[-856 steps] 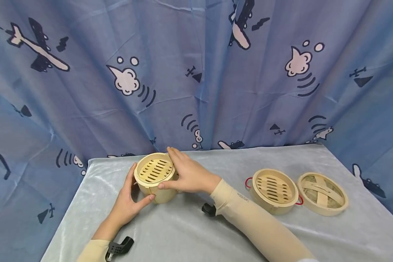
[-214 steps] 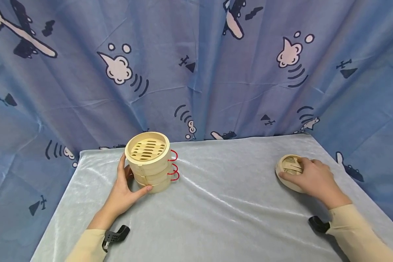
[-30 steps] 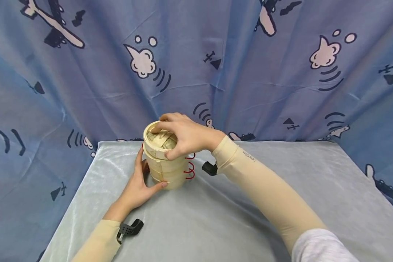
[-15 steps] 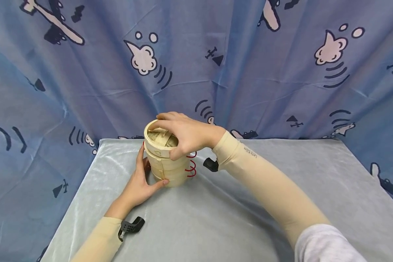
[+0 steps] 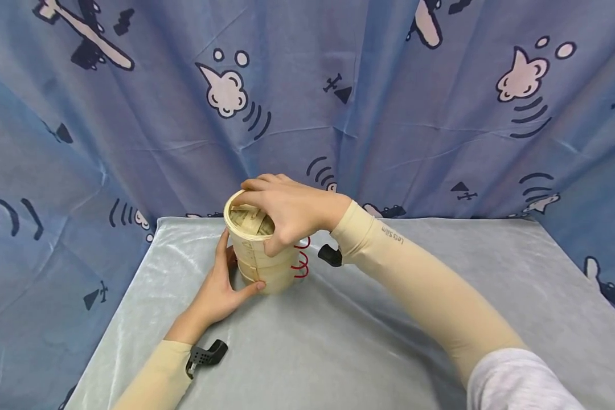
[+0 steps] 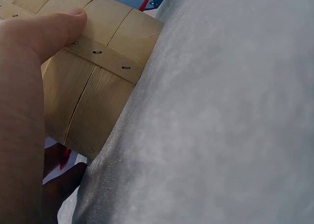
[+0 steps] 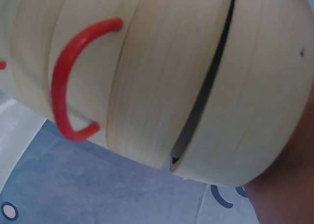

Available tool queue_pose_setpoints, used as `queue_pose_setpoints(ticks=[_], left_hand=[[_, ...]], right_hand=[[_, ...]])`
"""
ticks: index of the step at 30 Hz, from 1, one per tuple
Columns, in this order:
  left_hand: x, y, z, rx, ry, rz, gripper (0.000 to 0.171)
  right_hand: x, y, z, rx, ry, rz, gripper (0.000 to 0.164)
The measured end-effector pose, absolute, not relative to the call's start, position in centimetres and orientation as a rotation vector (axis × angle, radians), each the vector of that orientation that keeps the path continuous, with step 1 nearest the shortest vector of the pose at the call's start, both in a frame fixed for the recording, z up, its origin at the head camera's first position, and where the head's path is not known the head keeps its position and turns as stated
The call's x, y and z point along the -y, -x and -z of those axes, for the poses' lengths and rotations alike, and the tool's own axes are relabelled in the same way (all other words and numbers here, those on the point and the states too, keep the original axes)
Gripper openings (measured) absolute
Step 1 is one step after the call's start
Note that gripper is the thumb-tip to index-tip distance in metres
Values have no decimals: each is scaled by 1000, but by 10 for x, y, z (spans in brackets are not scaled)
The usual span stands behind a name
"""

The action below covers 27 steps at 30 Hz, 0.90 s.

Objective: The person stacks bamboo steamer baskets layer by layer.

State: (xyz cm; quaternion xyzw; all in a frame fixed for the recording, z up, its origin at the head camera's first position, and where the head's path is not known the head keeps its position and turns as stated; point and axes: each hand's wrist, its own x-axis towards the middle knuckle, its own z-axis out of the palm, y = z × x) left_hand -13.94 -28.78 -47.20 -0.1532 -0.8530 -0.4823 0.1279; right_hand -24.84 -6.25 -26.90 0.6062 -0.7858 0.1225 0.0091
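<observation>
Bamboo steamer baskets (image 5: 279, 276) stand stacked upright on the cloth-covered table, with red loop handles (image 5: 301, 263) down the right side. A bamboo lid (image 5: 251, 221) with a woven top sits on the uppermost basket. My right hand (image 5: 304, 213) grips this lid from above, thumb on its near side and fingers over the rim. In the right wrist view a dark, narrowing gap shows between lid (image 7: 260, 86) and basket. My left hand (image 5: 219, 290) holds the lower stack from the left, its thumb (image 6: 64, 30) on the front and its other fingers partly hidden behind.
A pale grey velvety cloth (image 5: 312, 353) covers the table. Behind it hangs a blue curtain (image 5: 287, 102) with airplane and cloud prints. A black wrist camera (image 5: 330, 255) on the right wrist is close to the red handles.
The separate basket and lid once at the right have joined the stack. Over the last second the right hand has lowered the lid onto the top basket; the left hand keeps its hold.
</observation>
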Motion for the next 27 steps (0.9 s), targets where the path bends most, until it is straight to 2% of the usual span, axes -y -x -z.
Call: queue_pose_setpoints(ticks=[12, 20, 23, 27], left_hand=[[282, 139, 468, 2477, 452, 1455, 141], [285, 136, 469, 2421, 471, 1506, 144], [285, 134, 460, 2371, 471, 1532, 135], [287, 131, 420, 2415, 341, 1406, 116]], right_hand=[[53, 253, 274, 2517, -1954, -531, 93], [50, 248, 274, 2584, -1862, -556, 84], [45, 247, 270, 2602, -1745, -560, 84], [27, 246, 259, 2630, -1555, -467, 82]])
